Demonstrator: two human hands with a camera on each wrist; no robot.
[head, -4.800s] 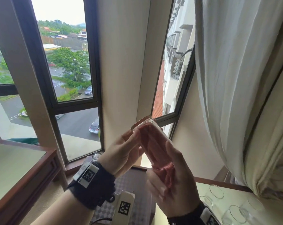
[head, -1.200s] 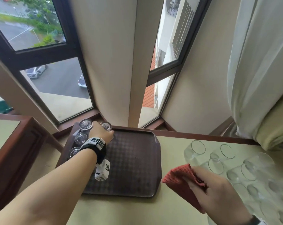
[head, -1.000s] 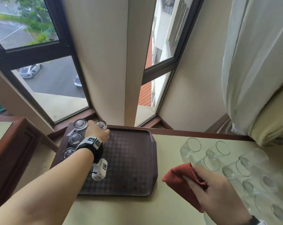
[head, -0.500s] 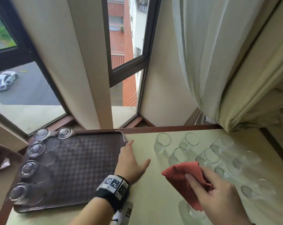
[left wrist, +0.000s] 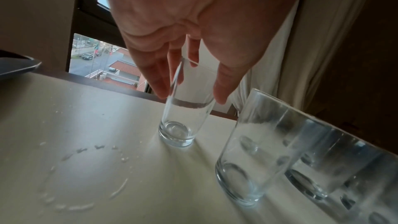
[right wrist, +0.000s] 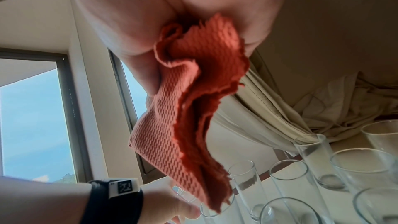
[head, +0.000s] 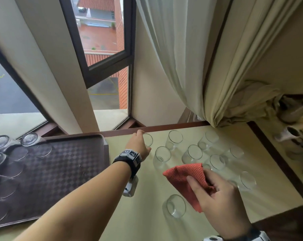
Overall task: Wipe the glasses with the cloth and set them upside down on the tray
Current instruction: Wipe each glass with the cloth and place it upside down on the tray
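Upright glass (left wrist: pixel 185 108) at the desk's (head: pixel 147 214) far edge, just right of the tray (head: pixel 60 171); left hand (head: pixel 138 145) fingers (left wrist: pixel 157 77) spread around its rim. Four upturned glasses (head: pixel 28 139) stood on the tray. Right hand (head: pixel 220 193) fingers clamped the red cloth (head: pixel 187 176) above other upright glasses (head: pixel 192 153).

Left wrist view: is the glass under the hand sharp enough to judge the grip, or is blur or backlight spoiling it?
Left wrist: far glass sharp, fingers backlit by the window, near glass smeared. Right wrist: cloth slightly blurred. Head: wide-angle bending at the edges.
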